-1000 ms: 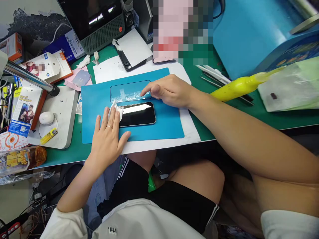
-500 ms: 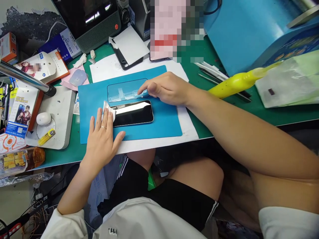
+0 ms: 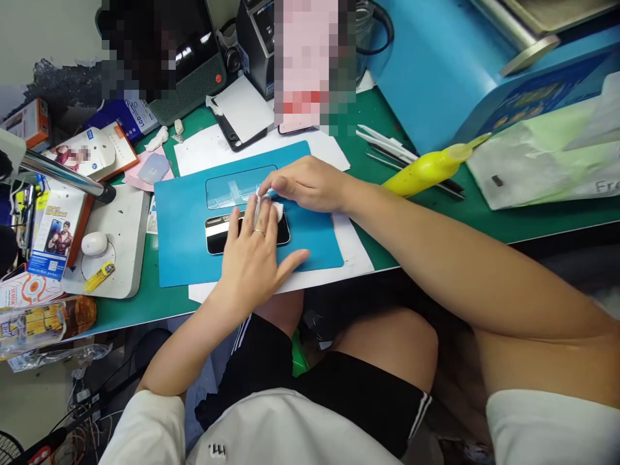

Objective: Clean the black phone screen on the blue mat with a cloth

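Left hand (image 3: 252,250), fingers spread, covers a white wipe (image 3: 279,211) on the smartphone (image 3: 216,240); right hand (image 3: 308,185), half-curled, sits at the screen protector (image 3: 220,192)'s right end.

The head camera looks down across the green bench (image 3: 126,310).

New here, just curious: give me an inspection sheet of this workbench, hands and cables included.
Surface: blue mat over white paper on a green bench.
Items in use: phone, white wipe on it, clear sheet just beyond.
Clutter: product boxes, lighter, yellow bottle.
Hands: left hand spread flat over wipe and phone; right hand by the sheet's right end, contact unclear.
Cables: loose wires below the bench, at left.
Surroundings: blue case at right, dark-patched wall at left.
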Demonstrator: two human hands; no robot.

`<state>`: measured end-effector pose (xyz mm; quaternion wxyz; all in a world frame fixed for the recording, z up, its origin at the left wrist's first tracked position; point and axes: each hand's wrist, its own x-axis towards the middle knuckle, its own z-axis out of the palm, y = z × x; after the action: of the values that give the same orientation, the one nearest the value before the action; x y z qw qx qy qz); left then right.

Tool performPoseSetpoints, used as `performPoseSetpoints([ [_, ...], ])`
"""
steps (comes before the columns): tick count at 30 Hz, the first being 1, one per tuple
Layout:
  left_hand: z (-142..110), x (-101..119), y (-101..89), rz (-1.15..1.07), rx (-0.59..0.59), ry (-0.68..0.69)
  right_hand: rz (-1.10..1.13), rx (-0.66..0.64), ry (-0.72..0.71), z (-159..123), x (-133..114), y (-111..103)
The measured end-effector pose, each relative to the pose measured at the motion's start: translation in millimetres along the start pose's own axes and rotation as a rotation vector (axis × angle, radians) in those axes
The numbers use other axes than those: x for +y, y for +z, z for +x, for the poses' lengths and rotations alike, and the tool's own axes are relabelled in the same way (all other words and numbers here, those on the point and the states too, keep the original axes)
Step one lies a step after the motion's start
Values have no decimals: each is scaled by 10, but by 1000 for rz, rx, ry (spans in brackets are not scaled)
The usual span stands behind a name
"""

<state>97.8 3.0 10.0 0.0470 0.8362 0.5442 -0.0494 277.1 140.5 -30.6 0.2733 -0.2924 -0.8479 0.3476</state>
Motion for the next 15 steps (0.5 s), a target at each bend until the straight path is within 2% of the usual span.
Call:
performPoseSetpoints([
  [3, -28, 89, 18, 23, -18, 1, 5, 0, -5, 1, -11, -4],
  [6, -214, 58, 38, 31, -21, 17, 5, -6, -2, -6, -26, -14],
  [10, -536, -144, 41, 38, -26, 1, 10, -25, -6, -9, -8, -14],
  [15, -878, -443, 54, 11, 36, -141, 17, 5, 10, 0, 34, -31],
])
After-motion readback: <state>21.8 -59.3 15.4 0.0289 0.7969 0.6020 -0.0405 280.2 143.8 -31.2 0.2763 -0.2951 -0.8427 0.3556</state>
